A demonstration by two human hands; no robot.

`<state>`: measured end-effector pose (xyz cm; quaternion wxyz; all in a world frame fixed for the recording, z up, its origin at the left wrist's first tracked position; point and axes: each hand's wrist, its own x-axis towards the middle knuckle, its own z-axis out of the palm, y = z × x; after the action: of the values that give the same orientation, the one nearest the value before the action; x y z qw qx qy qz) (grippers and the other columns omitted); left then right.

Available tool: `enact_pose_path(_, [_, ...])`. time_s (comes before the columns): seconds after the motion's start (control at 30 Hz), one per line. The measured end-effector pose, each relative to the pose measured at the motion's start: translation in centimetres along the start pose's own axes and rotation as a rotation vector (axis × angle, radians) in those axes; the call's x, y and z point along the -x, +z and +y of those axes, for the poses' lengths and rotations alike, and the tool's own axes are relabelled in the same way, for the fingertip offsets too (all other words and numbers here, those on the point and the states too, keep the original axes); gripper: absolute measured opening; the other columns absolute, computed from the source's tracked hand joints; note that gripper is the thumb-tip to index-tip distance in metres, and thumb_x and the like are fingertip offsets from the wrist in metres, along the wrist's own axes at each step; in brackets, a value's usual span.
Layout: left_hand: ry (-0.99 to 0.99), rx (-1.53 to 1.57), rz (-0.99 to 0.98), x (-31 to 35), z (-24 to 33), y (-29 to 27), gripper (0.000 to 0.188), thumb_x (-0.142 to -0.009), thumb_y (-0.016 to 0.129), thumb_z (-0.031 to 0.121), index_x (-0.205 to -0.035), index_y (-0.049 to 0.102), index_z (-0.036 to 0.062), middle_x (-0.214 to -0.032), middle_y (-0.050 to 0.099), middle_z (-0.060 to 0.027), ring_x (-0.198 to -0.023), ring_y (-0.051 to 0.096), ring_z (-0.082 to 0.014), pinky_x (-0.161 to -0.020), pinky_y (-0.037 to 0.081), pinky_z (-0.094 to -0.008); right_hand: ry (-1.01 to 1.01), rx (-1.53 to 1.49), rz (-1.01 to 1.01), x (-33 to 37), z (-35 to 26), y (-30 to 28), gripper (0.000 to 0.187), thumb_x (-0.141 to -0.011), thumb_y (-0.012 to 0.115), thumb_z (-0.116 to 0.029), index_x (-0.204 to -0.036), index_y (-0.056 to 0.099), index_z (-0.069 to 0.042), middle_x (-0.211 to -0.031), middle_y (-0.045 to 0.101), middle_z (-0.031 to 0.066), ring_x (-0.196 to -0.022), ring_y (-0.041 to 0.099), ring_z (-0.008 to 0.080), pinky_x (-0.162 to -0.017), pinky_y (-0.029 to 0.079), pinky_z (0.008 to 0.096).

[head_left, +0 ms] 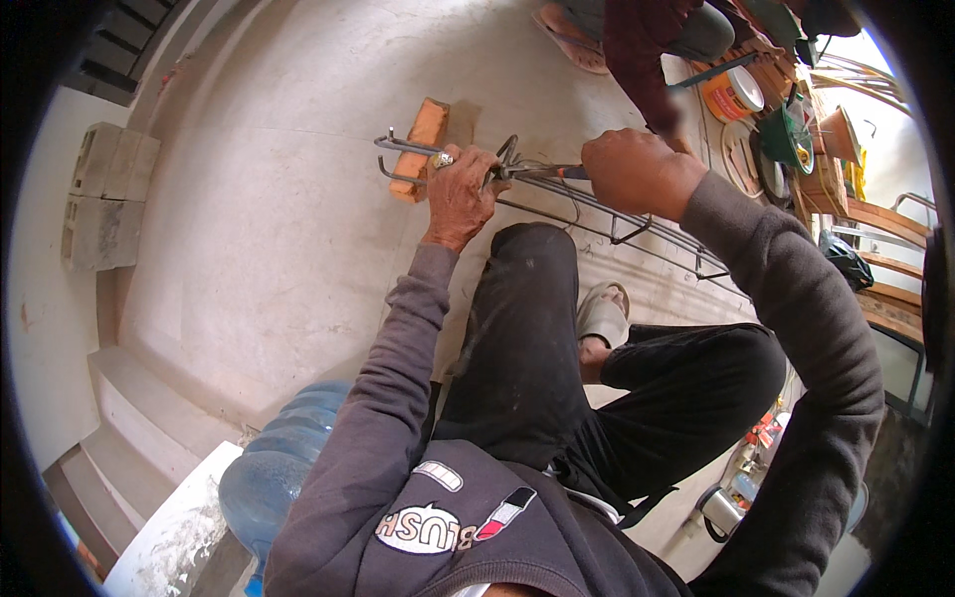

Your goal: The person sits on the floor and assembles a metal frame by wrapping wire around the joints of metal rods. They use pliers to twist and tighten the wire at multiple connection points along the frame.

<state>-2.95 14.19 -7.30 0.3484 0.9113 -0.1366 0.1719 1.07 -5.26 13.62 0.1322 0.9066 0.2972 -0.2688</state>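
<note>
"First item?"
"Steel-bar cage (637, 220), beyond the raised knee (537, 249), one end over an orange brick (430, 124)."
"Hands?"
"Left hand (463, 194): fingers closed round the cage near the brick. Right hand (637, 171): fist closed on a pliers-like tool (542, 170), its tip at the cage."
"Outlying?"
"Blue bottle (261, 488), lower left."

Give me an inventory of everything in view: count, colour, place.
Rebar cage: one, dark grey, upper middle
Hand tool: one, metal, over the cage
Brick: one, orange, by the cage's left end
Blocks: at least two, grey, left wall
Steps: several, grey, lower left
Water jug: one, blue, lower left
Bucket: one, orange and white, upper right
Planks: several, brown, right
Mug: one, silver, lower right
Co-worker: one, dark red sleeve, top right
Left hand: one, bare, on the cage
Right hand: one, bare, gripping the tool
Legs: two, black trousers, centre
</note>
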Motion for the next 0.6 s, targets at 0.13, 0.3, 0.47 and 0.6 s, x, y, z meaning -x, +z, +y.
enact_pose_path(0.13, [0.076,0.011,0.117,0.0,-0.3,0.2,0.031,-0.074,0.085,0.027,-0.093,0.067,0.0121,-0.088,0.061,-0.0038,-0.088,0.056,-0.0281,-0.075,0.043,-0.0424,0.097,-0.149,-0.198,-0.6,0.1,-0.5,0.025,-0.084,0.058,-0.013,-0.093,0.067,0.008,-0.090,0.072,0.0258,-0.088,0.073,0.0394,-0.079,0.057,0.0478])
enact_pose_path(0.3, [0.098,-0.006,0.112,-0.1,-0.1,0.3,0.032,-0.074,0.085,0.030,-0.094,0.067,0.0123,-0.088,0.060,-0.0038,-0.087,0.055,-0.0286,-0.075,0.043,-0.0425,0.193,-0.358,-0.407,-0.8,1.0,-0.2,0.024,-0.088,0.060,-0.016,-0.089,0.064,0.007,-0.081,0.070,0.0208,-0.065,0.072,0.0313,-0.056,0.059,0.0422])
enact_pose_path(0.47, [0.096,0.026,0.129,0.1,-0.7,0.9,0.031,-0.078,0.082,0.031,-0.099,0.069,0.0122,-0.089,0.061,-0.0049,-0.088,0.055,-0.0293,-0.076,0.044,-0.0427,0.166,-0.766,-0.435,0.9,1.4,-0.1,0.023,-0.091,0.061,-0.017,-0.099,0.056,0.004,-0.076,0.066,0.0121,-0.057,0.069,0.0184,-0.044,0.056,0.0329])
enact_pose_path(0.6, [0.113,-0.020,0.156,0.2,-0.7,1.1,0.033,-0.079,0.082,0.030,-0.104,0.070,0.0120,-0.095,0.064,-0.0065,-0.093,0.057,-0.0305,-0.079,0.045,-0.0421,0.231,-0.901,-0.461,0.8,1.4,0.8,0.027,-0.093,0.061,-0.019,-0.107,0.051,0.002,-0.076,0.063,0.0087,-0.055,0.067,0.0162,-0.043,0.055,0.0310])
